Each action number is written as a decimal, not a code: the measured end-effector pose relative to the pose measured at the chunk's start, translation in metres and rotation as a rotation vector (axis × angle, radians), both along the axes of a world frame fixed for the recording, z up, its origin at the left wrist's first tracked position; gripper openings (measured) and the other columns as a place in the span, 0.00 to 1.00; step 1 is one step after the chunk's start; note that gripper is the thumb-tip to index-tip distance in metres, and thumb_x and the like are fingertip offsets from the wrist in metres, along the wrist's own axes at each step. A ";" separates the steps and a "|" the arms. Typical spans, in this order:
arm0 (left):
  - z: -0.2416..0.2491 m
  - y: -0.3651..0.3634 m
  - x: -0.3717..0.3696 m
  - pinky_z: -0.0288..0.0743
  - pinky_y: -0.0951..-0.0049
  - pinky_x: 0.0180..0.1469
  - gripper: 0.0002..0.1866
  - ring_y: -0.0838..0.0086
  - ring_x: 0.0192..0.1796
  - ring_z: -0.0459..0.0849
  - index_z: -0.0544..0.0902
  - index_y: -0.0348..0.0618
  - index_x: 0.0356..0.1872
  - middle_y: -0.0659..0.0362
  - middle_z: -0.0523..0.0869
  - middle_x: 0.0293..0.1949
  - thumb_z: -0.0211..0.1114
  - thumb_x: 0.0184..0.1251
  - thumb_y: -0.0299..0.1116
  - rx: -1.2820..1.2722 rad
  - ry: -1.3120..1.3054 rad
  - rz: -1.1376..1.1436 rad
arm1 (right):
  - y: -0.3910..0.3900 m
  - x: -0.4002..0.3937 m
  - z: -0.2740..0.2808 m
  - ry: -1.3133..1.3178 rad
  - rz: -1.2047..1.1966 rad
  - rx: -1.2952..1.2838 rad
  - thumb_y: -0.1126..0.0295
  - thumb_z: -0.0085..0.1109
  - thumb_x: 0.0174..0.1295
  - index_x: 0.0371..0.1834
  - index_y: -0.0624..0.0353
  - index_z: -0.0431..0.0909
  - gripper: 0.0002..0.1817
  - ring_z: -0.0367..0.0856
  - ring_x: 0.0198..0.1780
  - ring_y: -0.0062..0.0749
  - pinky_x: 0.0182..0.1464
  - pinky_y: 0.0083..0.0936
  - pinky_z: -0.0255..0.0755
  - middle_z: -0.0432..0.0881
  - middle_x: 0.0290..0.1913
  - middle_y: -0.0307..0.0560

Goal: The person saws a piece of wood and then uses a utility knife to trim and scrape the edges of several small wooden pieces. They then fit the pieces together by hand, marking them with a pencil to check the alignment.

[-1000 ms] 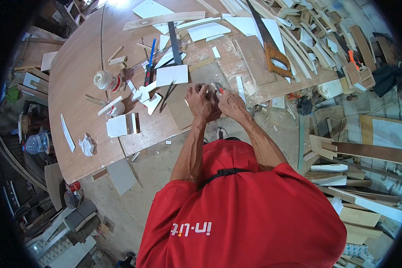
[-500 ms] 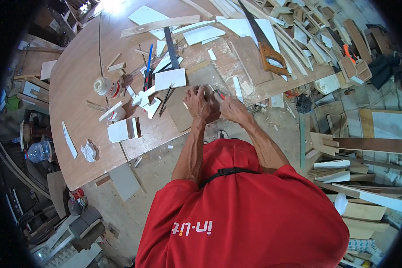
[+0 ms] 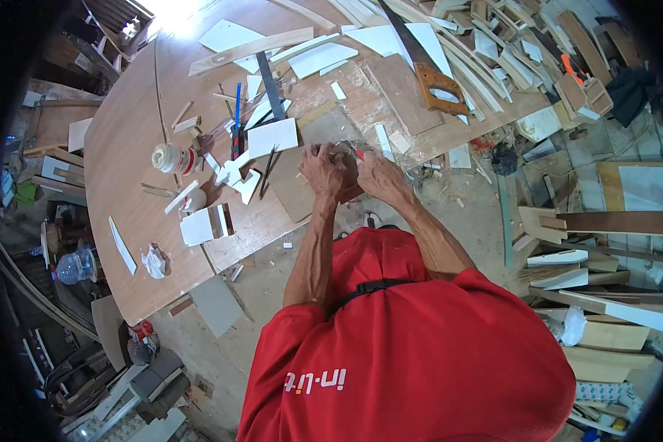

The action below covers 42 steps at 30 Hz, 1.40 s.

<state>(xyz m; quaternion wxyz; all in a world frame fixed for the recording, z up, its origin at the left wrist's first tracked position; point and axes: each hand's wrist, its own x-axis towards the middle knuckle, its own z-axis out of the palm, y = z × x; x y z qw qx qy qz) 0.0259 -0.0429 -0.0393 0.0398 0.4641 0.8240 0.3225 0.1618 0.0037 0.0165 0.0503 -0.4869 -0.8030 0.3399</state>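
Note:
My left hand [image 3: 322, 171] is closed, its fingers bent and pressed down at the table's near edge over a brown board [image 3: 291, 184]. What sits under its fingertips is hidden. Close beside it, my right hand [image 3: 381, 177] grips a red-handled knife [image 3: 359, 155], its thin tip pointing toward the left fingers. Left of my hands lie a white rectangular piece [image 3: 272, 138], dark tweezers-like tool [image 3: 267, 173] and a joined white cutout [image 3: 236, 173]. Behind these are a blue-and-black tool [image 3: 236, 121] and a metal square [image 3: 271, 88].
A handsaw [image 3: 435, 85] lies at the table's back right, near stacked wood strips [image 3: 471, 70]. On the left stand an open glue jar [image 3: 173, 158], a white block [image 3: 199, 227] and crumpled tissue [image 3: 154, 261]. Wood offcuts [image 3: 567, 258] pile up on the right floor.
The view has shifted slightly, so the table's things sit a little differently in frame. Both hands stay together at the table edge, with the knife still in my right hand.

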 end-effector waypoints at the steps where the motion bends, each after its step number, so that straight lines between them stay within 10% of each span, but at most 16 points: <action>1: 0.000 -0.001 -0.001 0.64 0.54 0.54 0.16 0.58 0.51 0.76 0.84 0.49 0.44 0.57 0.82 0.42 0.66 0.52 0.35 -0.017 0.001 -0.022 | 0.001 -0.002 -0.002 -0.029 0.007 -0.011 0.61 0.48 0.63 0.40 0.67 0.78 0.18 0.83 0.42 0.63 0.44 0.46 0.77 0.82 0.36 0.70; 42: -0.005 -0.007 -0.001 0.61 0.59 0.49 0.16 0.60 0.47 0.77 0.82 0.50 0.42 0.59 0.81 0.37 0.65 0.49 0.33 0.101 0.022 -0.088 | 0.017 0.010 -0.046 -0.144 0.343 0.027 0.64 0.45 0.60 0.37 0.69 0.78 0.18 0.83 0.39 0.62 0.48 0.46 0.76 0.83 0.35 0.65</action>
